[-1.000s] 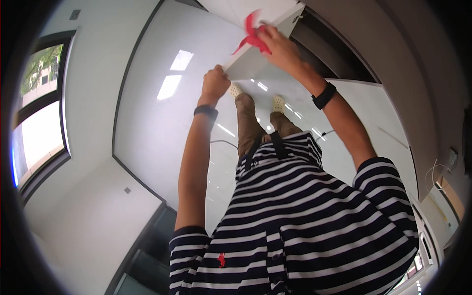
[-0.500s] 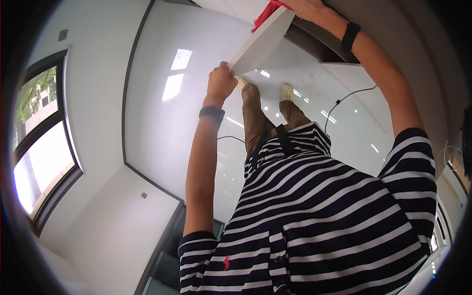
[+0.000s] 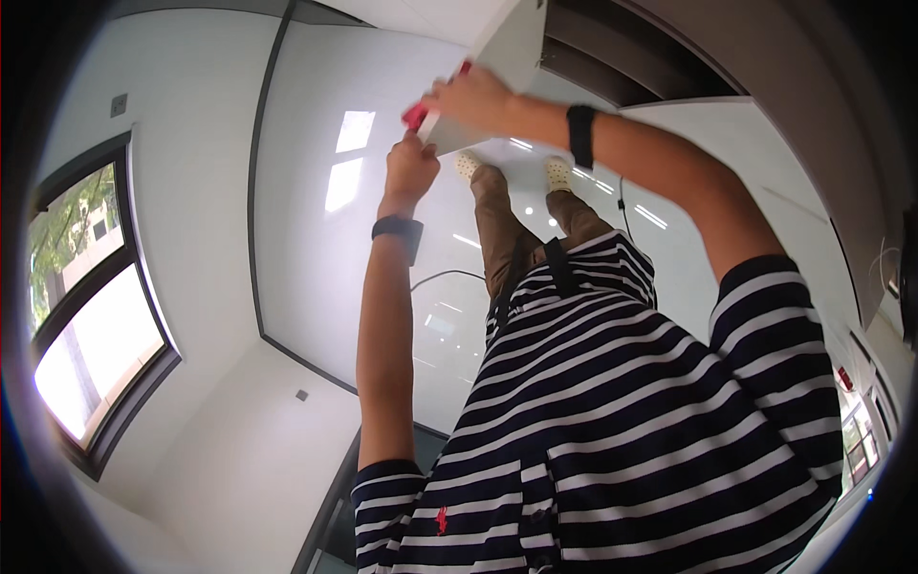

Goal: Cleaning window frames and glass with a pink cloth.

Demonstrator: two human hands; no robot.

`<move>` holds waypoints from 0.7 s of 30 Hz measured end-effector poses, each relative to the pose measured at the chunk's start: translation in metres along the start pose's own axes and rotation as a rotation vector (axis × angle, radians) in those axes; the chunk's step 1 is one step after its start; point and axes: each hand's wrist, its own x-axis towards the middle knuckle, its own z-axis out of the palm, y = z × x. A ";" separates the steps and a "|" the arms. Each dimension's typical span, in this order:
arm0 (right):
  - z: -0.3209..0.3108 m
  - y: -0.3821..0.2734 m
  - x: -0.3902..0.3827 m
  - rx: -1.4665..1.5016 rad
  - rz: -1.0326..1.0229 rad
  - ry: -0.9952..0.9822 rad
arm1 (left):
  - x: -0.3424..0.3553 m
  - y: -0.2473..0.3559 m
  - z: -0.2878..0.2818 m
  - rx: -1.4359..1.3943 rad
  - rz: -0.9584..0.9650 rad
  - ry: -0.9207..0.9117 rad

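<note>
A white cabinet door (image 3: 514, 46) stands swung out at the top of the view, hinged beside a dark cabinet interior. My left hand (image 3: 411, 172) is closed on the door's outer lower corner. Just above it, my right hand (image 3: 476, 99) presses a red cloth (image 3: 415, 116) against the door's narrow edge. Bits of the cloth show on both sides of the fingers, and the rest is hidden under the hand.
The open cabinet (image 3: 612, 48) has dark shelves at the upper right. A thin black cable (image 3: 622, 203) hangs at the right. My feet in pale clogs (image 3: 558, 174) stand on a glossy light floor (image 3: 306, 191). A dark-framed window (image 3: 96, 297) is at the left.
My right hand has slid down and left along the door edge with the red cloth, from the far end to near my left hand. The left hand keeps its grip on the corner.
</note>
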 end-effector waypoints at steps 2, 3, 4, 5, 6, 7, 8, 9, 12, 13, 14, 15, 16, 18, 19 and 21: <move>-0.011 0.056 -0.006 0.051 0.115 -0.059 | -0.005 0.009 -0.007 0.057 -0.065 -0.025; -0.010 0.086 -0.011 -0.026 0.159 0.019 | -0.005 0.017 -0.011 0.003 -0.098 -0.028; -0.013 0.119 -0.024 -0.012 0.214 0.033 | 0.003 0.029 -0.009 -0.001 -0.066 -0.026; -0.011 0.130 -0.022 -0.095 0.247 0.065 | 0.003 0.031 -0.009 0.004 -0.050 -0.013; -0.012 0.128 -0.022 -0.091 0.240 0.064 | -0.009 0.031 -0.008 0.005 -0.044 -0.016; -0.014 0.127 -0.022 -0.146 0.233 0.074 | -0.011 0.033 -0.005 -0.031 -0.021 -0.002; -0.014 0.123 -0.023 -0.200 0.227 0.083 | -0.014 0.035 -0.002 -0.029 -0.026 -0.002; -0.012 0.115 -0.027 -0.195 0.226 0.082 | -0.016 0.038 0.001 -0.010 -0.049 -0.032; -0.014 0.095 -0.035 -0.047 0.235 0.075 | -0.035 0.052 0.018 0.008 -0.045 -0.066; -0.020 0.082 -0.046 -0.029 0.195 0.016 | -0.043 0.060 0.025 0.007 -0.020 -0.091; -0.027 0.071 -0.064 -0.012 0.168 -0.048 | -0.051 0.077 0.032 0.003 0.017 -0.125; -0.031 0.063 -0.080 0.061 0.175 -0.046 | -0.060 0.095 0.038 0.018 0.029 -0.165; -0.033 0.057 -0.094 0.061 0.182 -0.052 | -0.064 0.113 0.043 0.031 0.039 -0.198; -0.038 0.048 -0.126 0.128 0.122 -0.149 | -0.069 0.150 0.050 -0.023 0.086 -0.296; -0.039 0.046 -0.143 0.181 0.121 -0.126 | -0.074 0.159 0.056 -0.075 0.116 -0.384; -0.051 0.043 -0.178 0.176 0.152 -0.142 | -0.079 0.168 0.067 -0.239 0.209 -0.456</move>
